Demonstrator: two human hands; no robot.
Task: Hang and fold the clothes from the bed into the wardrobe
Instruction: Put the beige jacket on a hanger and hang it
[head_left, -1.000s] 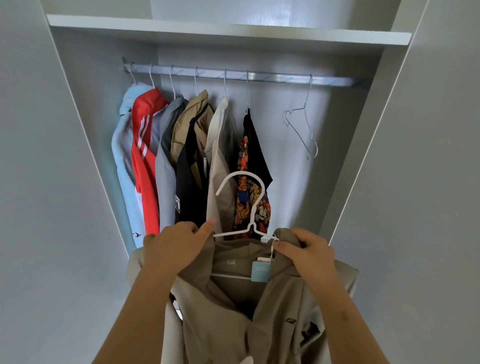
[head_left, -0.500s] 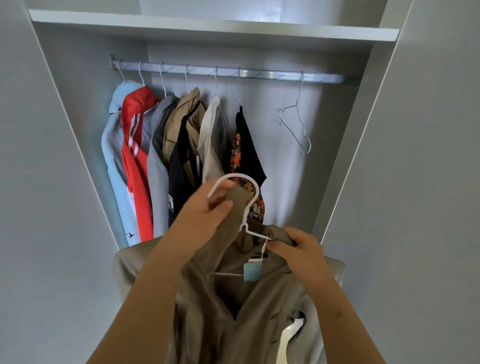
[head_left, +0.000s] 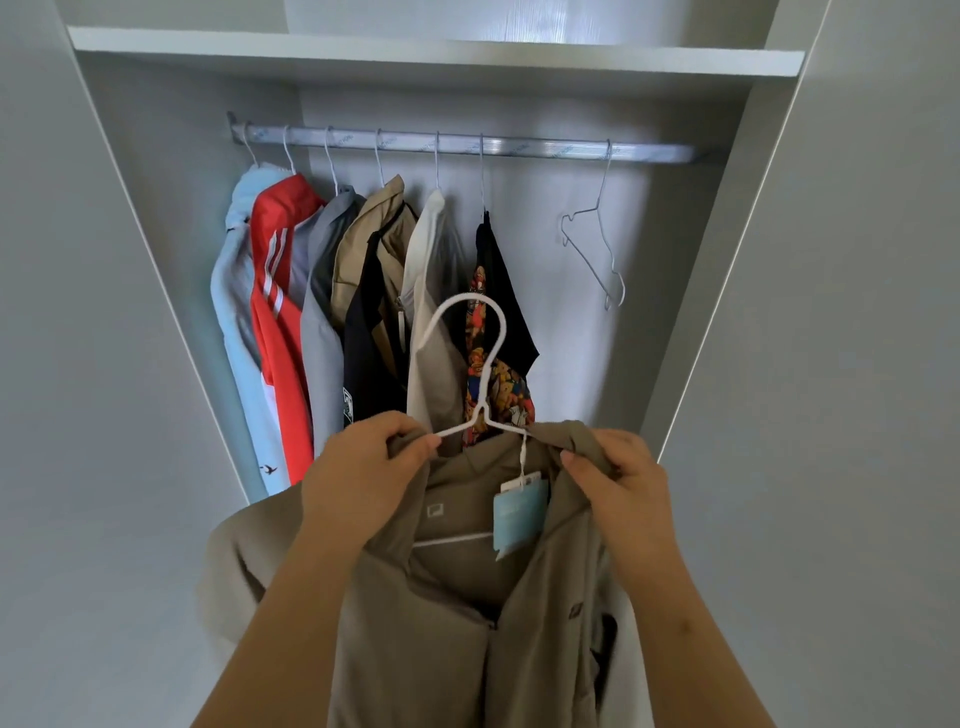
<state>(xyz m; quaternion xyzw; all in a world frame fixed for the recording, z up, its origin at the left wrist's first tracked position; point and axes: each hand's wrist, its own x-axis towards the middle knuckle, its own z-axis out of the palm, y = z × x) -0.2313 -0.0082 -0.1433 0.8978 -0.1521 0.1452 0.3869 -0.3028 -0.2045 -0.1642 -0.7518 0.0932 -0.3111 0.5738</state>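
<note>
A khaki jacket (head_left: 441, 613) with a light blue tag (head_left: 519, 512) sits on a white hanger (head_left: 480, 364) in front of the open wardrobe. My left hand (head_left: 358, 473) pinches the jacket's collar at the hanger's left shoulder. My right hand (head_left: 623, 480) grips the collar fabric at the right shoulder. The hanger's hook stands upright between my hands, well below the metal rail (head_left: 467, 145). The jacket's lower part is out of view.
Several garments hang on the rail's left half, among them a light blue hoodie (head_left: 234, 312), a red top (head_left: 275, 322) and a black patterned shirt (head_left: 498, 332). A bare wire hanger (head_left: 597, 249) hangs at the right. A white shelf (head_left: 436, 52) spans above.
My left hand has dropped from the hanger's hook back to the left collar. The jacket's left side has settled lower onto the hanger. My right hand stays at the right collar.
</note>
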